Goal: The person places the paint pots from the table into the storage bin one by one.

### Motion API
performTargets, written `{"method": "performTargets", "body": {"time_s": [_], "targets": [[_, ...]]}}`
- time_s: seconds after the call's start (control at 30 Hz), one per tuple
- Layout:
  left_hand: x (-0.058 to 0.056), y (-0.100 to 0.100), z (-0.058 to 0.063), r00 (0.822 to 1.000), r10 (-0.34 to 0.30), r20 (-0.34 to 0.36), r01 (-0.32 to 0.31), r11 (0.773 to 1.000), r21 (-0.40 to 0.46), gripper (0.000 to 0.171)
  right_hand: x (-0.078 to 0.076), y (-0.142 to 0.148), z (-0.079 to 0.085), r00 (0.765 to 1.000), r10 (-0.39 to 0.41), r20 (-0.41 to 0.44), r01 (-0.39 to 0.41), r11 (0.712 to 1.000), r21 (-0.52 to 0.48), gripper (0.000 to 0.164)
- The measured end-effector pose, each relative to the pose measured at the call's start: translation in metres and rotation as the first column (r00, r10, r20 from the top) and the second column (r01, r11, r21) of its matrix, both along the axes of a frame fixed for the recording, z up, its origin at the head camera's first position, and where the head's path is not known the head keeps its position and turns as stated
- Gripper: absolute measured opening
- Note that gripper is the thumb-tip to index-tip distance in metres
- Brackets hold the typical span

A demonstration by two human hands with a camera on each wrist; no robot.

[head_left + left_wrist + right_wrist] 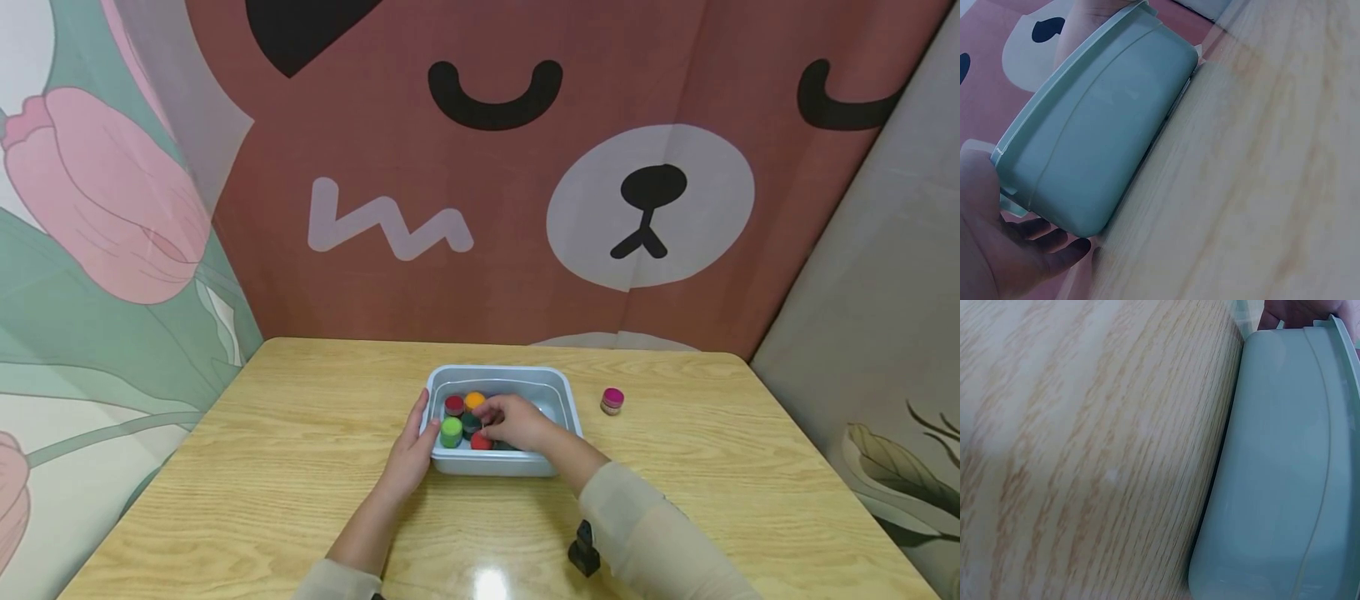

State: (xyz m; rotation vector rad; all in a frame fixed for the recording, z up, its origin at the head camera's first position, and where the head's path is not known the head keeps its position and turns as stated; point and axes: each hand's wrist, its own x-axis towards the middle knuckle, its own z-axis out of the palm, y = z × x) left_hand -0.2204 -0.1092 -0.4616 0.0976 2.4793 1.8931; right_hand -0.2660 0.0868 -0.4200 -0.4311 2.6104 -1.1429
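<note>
A light blue plastic tub [491, 464] sits on the table with several small jars in its left half. My left hand [409, 454] grips the tub's left end, thumb at the rim and fingers along the outer wall; the left wrist view shows this hand [1016, 250] too. Inside the tub, my right hand [517, 422] has thumb and forefinger at a dark green jar [470, 426], seemingly pinching it. Around it stand a lime green jar [451, 432], a dark red jar [454, 407], an orange jar [475, 402] and a red jar [482, 442].
A jar with a magenta lid [612, 400] stands on the wooden table [300, 433] to the right of the tub. A small black stand [584, 550] is near my right sleeve. Behind the table hangs a printed curtain [510, 292].
</note>
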Motion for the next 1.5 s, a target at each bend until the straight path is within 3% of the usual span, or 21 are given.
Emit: {"method": "performTargets", "body": {"time_s": [0.37,0.77,1.1,1.33,1.5], "targets": [[0.000,0.000,0.000,1.000,0.005,-0.004,-0.005,1.000,0.000,0.057,0.000,0.000,0.000,1.000,-0.008,0.003,0.008,1.000,0.002,0.023],[-0.001,0.001,-0.003,1.000,0.009,-0.016,-0.009,1.000,0.008,0.057,-0.001,0.005,0.000,0.999,-0.038,-0.005,0.038,0.997,-0.062,0.028],[-0.001,0.001,-0.001,1.000,-0.001,0.002,0.001,1.000,-0.003,0.057,0.001,0.021,0.013,0.999,-0.035,-0.037,0.029,0.989,-0.148,0.036],[0.000,0.000,-0.001,1.000,-0.001,-0.015,0.001,1.000,0.000,0.057,0.003,0.046,0.028,0.996,-0.092,-0.020,0.088,0.982,-0.168,0.040],[-0.001,0.000,-0.002,1.000,0.003,0.006,-0.003,1.000,0.006,0.057,0.003,0.064,0.034,0.989,-0.136,-0.051,0.125,0.977,-0.173,0.040]]}}
